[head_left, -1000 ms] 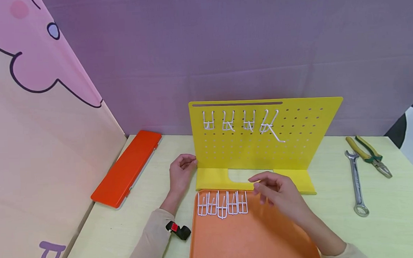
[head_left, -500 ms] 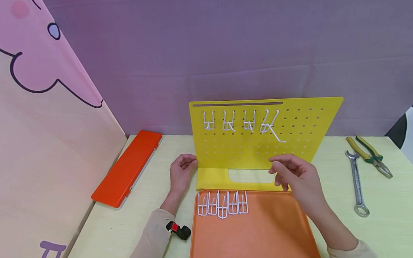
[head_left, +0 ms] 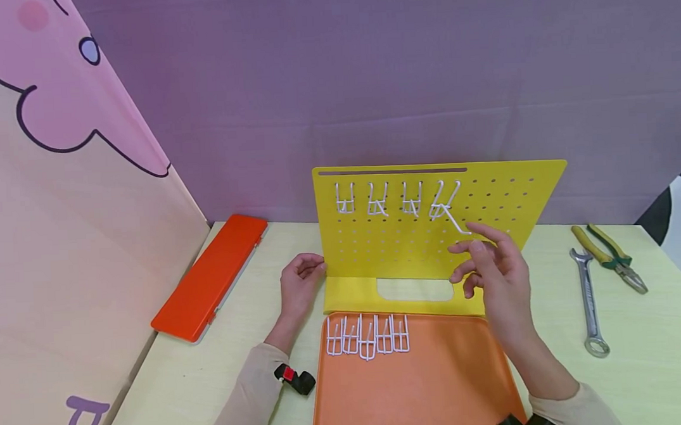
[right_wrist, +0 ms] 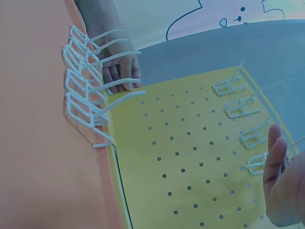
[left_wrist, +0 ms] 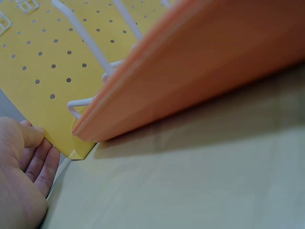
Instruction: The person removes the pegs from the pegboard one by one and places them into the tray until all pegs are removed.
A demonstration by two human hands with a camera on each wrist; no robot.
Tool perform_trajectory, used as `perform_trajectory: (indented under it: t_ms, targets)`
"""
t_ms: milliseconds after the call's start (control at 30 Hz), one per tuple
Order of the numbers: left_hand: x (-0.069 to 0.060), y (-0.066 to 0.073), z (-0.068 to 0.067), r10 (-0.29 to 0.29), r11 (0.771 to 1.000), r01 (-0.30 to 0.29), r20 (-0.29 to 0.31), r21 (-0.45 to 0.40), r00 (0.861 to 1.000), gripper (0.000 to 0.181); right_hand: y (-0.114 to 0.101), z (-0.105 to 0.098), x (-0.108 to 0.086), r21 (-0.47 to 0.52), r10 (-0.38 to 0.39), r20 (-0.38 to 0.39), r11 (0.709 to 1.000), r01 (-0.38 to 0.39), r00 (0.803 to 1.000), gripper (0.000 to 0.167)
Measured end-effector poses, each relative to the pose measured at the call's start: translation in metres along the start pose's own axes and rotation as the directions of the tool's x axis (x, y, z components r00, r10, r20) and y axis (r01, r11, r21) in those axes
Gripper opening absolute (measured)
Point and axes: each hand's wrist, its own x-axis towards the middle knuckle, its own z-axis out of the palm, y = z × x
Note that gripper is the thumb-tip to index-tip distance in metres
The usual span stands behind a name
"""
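Purple fabric [head_left: 335,79] hangs behind the table, and in front of it stands a yellow pegboard [head_left: 393,235], its edge pinched between thumb and curled fingers of the person's left hand [head_left: 299,284]. The right hand [head_left: 500,281] holds nothing, fingers loosely apart, index tip beside the prong of a skewed hook [head_left: 453,220]; whether they touch I can't tell. That one and three straighter white wire hooks [head_left: 411,201] hang in a row, up and left of that hand; five spare hooks [head_left: 367,342] lie on the orange tray [head_left: 406,400], down to its left, so I'd call it nearly half done. Right of it, any stamp on the combination wrench [head_left: 588,303] is too small to read; my only lettering is a purple P-like mark [head_left: 92,406], far left
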Motion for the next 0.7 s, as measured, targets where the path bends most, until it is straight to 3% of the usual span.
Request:
perform_trajectory:
  t_ms: [267,400,700]
  targets:
    - [0.000,0.001,0.001,0.007,1.000,-0.007,0.000,-0.002,1.000,0.011,0.008,0.006,0.011,0.048,-0.063,0.071,0.997,0.059,0.996,0.037]
    - [0.000,0.001,0.002,0.005,1.000,-0.005,0.002,-0.004,1.000,0.011,0.010,0.005,0.014,0.041,-0.073,0.080,0.997,0.070,0.994,0.035]
    - [-0.001,0.001,0.001,-0.007,1.000,0.007,-0.007,0.005,1.000,0.012,0.008,0.006,0.017,0.128,-0.094,0.093,0.988,0.082,0.991,0.026]
